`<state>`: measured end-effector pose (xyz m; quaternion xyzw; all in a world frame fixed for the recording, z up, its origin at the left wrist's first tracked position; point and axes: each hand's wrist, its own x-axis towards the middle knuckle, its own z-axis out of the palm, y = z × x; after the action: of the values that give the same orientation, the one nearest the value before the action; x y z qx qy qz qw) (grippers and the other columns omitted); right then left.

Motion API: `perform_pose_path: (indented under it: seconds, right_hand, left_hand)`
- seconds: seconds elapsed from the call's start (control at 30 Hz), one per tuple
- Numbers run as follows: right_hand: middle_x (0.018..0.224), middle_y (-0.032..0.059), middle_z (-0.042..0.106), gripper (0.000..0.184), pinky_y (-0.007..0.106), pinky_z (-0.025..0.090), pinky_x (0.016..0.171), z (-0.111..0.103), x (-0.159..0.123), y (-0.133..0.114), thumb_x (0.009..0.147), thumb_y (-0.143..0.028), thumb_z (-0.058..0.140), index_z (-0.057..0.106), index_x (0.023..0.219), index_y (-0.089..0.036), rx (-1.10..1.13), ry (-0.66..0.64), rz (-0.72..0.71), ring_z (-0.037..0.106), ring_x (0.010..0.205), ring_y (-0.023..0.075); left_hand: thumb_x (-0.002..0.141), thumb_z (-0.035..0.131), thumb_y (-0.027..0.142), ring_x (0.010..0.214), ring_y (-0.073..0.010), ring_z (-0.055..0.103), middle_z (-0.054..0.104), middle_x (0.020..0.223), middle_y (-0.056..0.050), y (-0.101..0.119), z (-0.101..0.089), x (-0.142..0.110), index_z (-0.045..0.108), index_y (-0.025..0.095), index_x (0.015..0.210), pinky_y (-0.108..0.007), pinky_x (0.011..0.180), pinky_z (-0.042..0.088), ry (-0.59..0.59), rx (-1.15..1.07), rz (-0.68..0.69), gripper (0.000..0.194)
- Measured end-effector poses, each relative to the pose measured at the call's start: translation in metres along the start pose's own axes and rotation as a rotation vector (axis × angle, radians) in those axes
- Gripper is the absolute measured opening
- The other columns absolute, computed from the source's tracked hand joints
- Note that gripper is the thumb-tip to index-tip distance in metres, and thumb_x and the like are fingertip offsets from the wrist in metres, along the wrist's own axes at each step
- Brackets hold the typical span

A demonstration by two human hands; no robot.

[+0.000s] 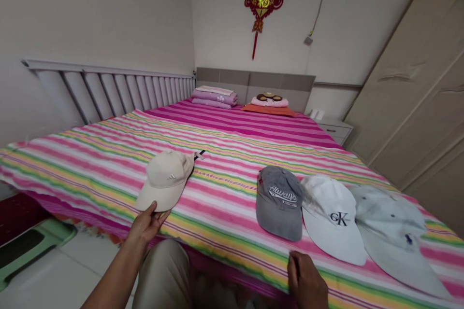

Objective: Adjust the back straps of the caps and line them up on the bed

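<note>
My left hand (148, 223) pinches the brim of a beige baseball cap (165, 178), thumb on top and fingers beneath. The cap bears a small striped logo, and its back strap sticks out to the right. Close to the bed's front edge, my right hand (306, 277) is curled into a loose fist; no object shows in it. Just beyond that fist sits a grey baseball cap (279, 203) with white lettering. Beside it are a white cap (333, 219) with a dark letter logo and a pale cap (395, 231) with a small dark emblem, overlapping one another.
A striped sheet (221, 198) covers the bed. Folded purple bedding (213, 98) and a pink folded bundle (269, 102) lie by the headboard (232, 77). A rail (119, 89) runs along the left. A green stool (39, 246) stands on the floor; a nightstand (335, 131) is at far right.
</note>
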<state>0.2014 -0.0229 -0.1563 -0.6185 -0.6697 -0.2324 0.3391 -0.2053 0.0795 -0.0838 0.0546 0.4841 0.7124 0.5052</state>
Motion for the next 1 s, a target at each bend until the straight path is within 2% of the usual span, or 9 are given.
perform_pose_path:
  seconds: [0.1,0.17,0.37,0.53,0.67,0.83,0.9,1.0]
  right_hand:
    - [0.067,0.0044,0.06,0.026,0.024,0.037,0.047,0.0,-0.001,0.0,0.088,-0.031,0.032,0.054,0.082,-0.017,0.001,-0.005,0.011,0.057,0.055,0.0155]
    - [0.067,0.0043,0.06,0.025,0.024,0.038,0.046,0.0,-0.001,0.001,0.087,-0.031,0.033,0.054,0.082,-0.018,0.0,-0.013,0.028,0.057,0.055,0.0156]
    - [0.068,0.0048,0.06,0.025,0.023,0.039,0.048,-0.002,0.0,0.0,0.087,-0.031,0.032,0.053,0.082,-0.017,0.011,-0.029,0.028,0.058,0.058,0.0155]
    - [0.068,0.0043,0.058,0.025,0.023,0.038,0.047,-0.001,-0.002,0.0,0.087,-0.031,0.032,0.052,0.082,-0.018,0.005,-0.032,0.034,0.057,0.058,0.0148]
    - [0.067,0.0045,0.058,0.027,0.024,0.037,0.045,0.0,-0.004,0.0,0.087,-0.032,0.031,0.053,0.082,-0.018,0.006,-0.033,0.036,0.057,0.057,0.0156]
    - [0.071,0.0061,0.06,0.026,0.024,0.04,0.046,-0.002,-0.004,-0.001,0.086,-0.033,0.032,0.053,0.083,-0.018,0.062,-0.064,0.08,0.059,0.06,0.017]
    - [0.071,0.0067,0.06,0.027,0.024,0.041,0.046,-0.004,-0.004,-0.001,0.085,-0.035,0.032,0.053,0.082,-0.018,0.091,-0.069,0.101,0.059,0.061,0.0175]
    - [0.072,0.0071,0.062,0.028,0.025,0.044,0.045,-0.009,-0.003,-0.004,0.084,-0.038,0.035,0.055,0.082,-0.018,0.156,-0.099,0.15,0.061,0.061,0.0182]
  left_hand:
    - [0.076,0.054,0.012,0.051,-0.0125,0.06,0.058,0.057,0.001,-0.006,-0.008,-0.003,0.055,0.014,0.071,-0.03,0.053,0.055,0.067,0.103,-0.009,0.006]
    - [0.075,0.057,0.016,0.047,-0.0128,0.059,0.054,0.049,0.002,-0.01,-0.011,-0.009,0.052,0.013,0.063,-0.026,0.048,0.052,0.117,0.117,-0.003,0.013]
    - [0.072,0.058,0.011,0.044,-0.01,0.059,0.057,0.052,0.002,-0.012,-0.007,-0.018,0.053,0.013,0.062,-0.019,0.045,0.048,0.191,0.087,0.045,0.012]
    - [0.07,0.06,0.01,0.041,-0.0096,0.056,0.057,0.05,0.002,-0.003,0.003,-0.019,0.054,0.014,0.065,-0.018,0.041,0.045,0.23,0.063,0.069,0.009]
    - [0.071,0.058,0.007,0.039,-0.008,0.054,0.057,0.051,0.004,0.015,0.017,-0.019,0.052,0.015,0.065,-0.018,0.041,0.045,0.167,0.013,0.093,0.011]
    - [0.074,0.052,0.006,0.043,-0.0065,0.055,0.057,0.051,0.005,0.035,0.037,-0.025,0.052,0.015,0.064,-0.019,0.049,0.048,0.039,-0.078,0.147,0.014]
    - [0.075,0.05,0.006,0.046,-0.0064,0.055,0.058,0.053,0.005,0.035,0.041,-0.032,0.053,0.016,0.064,-0.019,0.052,0.049,-0.019,-0.109,0.157,0.015]
    - [0.073,0.05,0.003,0.051,-0.0076,0.058,0.063,0.061,0.003,0.022,0.04,-0.044,0.057,0.017,0.07,-0.021,0.054,0.05,-0.179,-0.158,0.164,0.015]
